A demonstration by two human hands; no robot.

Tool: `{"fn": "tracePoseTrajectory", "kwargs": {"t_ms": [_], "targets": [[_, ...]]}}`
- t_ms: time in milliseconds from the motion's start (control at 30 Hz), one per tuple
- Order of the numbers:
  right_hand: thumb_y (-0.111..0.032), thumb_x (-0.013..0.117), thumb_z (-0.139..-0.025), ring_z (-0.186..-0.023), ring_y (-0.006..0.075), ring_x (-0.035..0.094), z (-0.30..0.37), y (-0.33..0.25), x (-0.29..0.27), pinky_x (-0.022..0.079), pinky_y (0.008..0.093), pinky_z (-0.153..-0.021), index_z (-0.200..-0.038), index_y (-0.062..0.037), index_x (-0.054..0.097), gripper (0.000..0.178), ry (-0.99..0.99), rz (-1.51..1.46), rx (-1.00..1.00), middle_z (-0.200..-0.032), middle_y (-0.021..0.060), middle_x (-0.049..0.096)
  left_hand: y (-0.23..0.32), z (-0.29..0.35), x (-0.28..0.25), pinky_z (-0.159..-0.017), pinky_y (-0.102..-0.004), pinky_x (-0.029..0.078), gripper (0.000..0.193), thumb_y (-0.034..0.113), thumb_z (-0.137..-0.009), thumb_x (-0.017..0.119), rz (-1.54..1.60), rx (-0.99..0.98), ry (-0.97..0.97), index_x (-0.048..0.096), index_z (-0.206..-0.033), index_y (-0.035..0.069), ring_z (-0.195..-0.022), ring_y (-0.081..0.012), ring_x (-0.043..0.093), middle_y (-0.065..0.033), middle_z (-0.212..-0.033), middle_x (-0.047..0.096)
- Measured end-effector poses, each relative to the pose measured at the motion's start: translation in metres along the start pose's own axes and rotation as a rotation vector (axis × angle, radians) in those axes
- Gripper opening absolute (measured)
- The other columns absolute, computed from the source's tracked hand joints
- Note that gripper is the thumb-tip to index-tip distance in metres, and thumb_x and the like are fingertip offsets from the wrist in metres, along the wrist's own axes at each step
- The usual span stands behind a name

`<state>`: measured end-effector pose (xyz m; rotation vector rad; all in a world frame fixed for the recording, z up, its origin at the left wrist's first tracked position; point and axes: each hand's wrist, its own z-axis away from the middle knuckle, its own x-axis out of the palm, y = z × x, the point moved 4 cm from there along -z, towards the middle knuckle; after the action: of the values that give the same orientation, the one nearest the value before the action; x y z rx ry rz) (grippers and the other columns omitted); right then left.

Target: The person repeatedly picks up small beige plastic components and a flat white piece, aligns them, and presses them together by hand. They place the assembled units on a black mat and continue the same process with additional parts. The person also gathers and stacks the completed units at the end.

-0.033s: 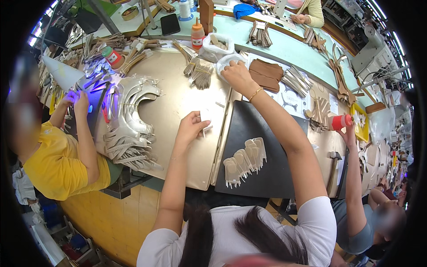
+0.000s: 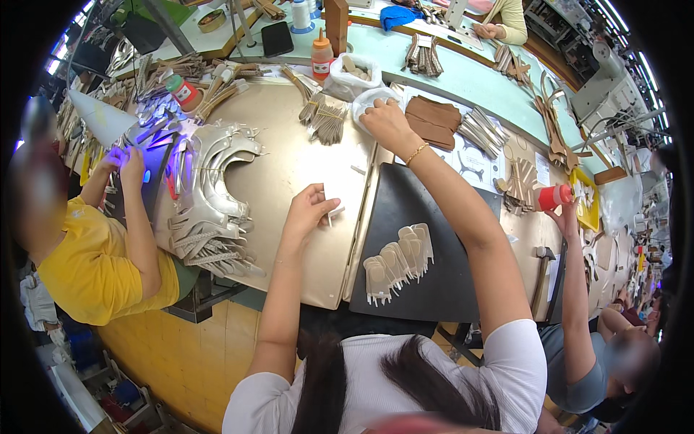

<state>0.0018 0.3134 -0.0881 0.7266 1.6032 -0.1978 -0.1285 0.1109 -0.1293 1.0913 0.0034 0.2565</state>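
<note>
My left hand point(image 2: 312, 208) is closed in a pinch on a small white piece point(image 2: 333, 211) with a narrow strip hanging from it, just over the shiny tan board point(image 2: 289, 166). Glare blurs the piece's outline. Farther off, my right hand point(image 2: 387, 121) reaches into a white plastic bag point(image 2: 365, 101); its fingers are bent and their tips hidden inside. On the black mat point(image 2: 455, 267), between my forearms, lies a fanned row of beige rounded pieces point(image 2: 397, 259) with small white tabs.
Behind the bag are another bag of pieces point(image 2: 354, 70) and an orange-capped bottle point(image 2: 322, 58). Brown leather pieces point(image 2: 431, 121) lie beside my right hand. Curved pale straps point(image 2: 217, 181) are stacked at left. Co-workers sit both sides; the right one grips a red bottle point(image 2: 553, 197).
The small white piece in my left hand has shifted a little. My right hand stays at the bag. The red bottle in the right co-worker's hand has turned slightly.
</note>
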Motion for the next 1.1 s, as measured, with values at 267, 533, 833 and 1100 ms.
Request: {"fn": "tracePoseTrajectory", "kwargs": {"t_ms": [267,533,833,1100], "targets": [[-0.007,0.061,-0.081,-0.086,0.0236,0.065,0.021,0.013,-0.044,0.051,0.0363,-0.075,-0.098,-0.0074,0.071,0.021,0.21,-0.243,0.235,-0.09,0.0098,0.069,-0.004,0.034,0.001,-0.058,-0.0226,0.047,0.036,0.005,-0.087,0.067,0.182,0.031,-0.02,0.053,-0.119,0.001,-0.074,-0.0112,0.064,-0.0057,-0.094,0.067],[-0.007,0.067,-0.086,-0.074,0.0153,0.068,0.105,-0.01,-0.085,0.053,0.0286,-0.068,-0.117,-0.002,0.063,0.032,0.188,-1.293,0.594,-0.084,0.0077,0.064,0.014,0.063,0.039,-0.061,-0.0219,0.048,0.035,0.004,-0.088,0.065,0.123,0.167,-0.049,0.053,-0.12,-0.001,-0.077,-0.011,0.064,-0.0062,-0.099,0.064],[-0.007,0.072,-0.086,-0.074,0.014,0.069,0.208,-0.043,-0.102,0.055,0.0242,-0.064,-0.104,0.0037,0.062,0.024,0.19,-1.849,0.939,-0.086,0.0066,0.066,0.018,0.083,0.068,-0.064,-0.0216,0.047,0.034,0.005,-0.087,0.065,0.118,0.192,-0.124,0.055,-0.119,0.0,-0.08,-0.0089,0.062,-0.0042,-0.098,0.065],[-0.009,0.072,-0.086,-0.074,0.0138,0.069,0.231,-0.06,-0.128,0.055,0.0245,-0.065,-0.095,0.0029,0.065,0.017,0.338,-1.924,0.904,-0.083,0.0092,0.069,0.03,0.105,0.092,-0.069,-0.0227,0.052,0.036,-0.002,-0.088,0.063,0.192,0.234,-0.19,0.052,-0.122,-0.005,-0.082,-0.009,0.062,-0.0073,-0.102,0.061]]}}
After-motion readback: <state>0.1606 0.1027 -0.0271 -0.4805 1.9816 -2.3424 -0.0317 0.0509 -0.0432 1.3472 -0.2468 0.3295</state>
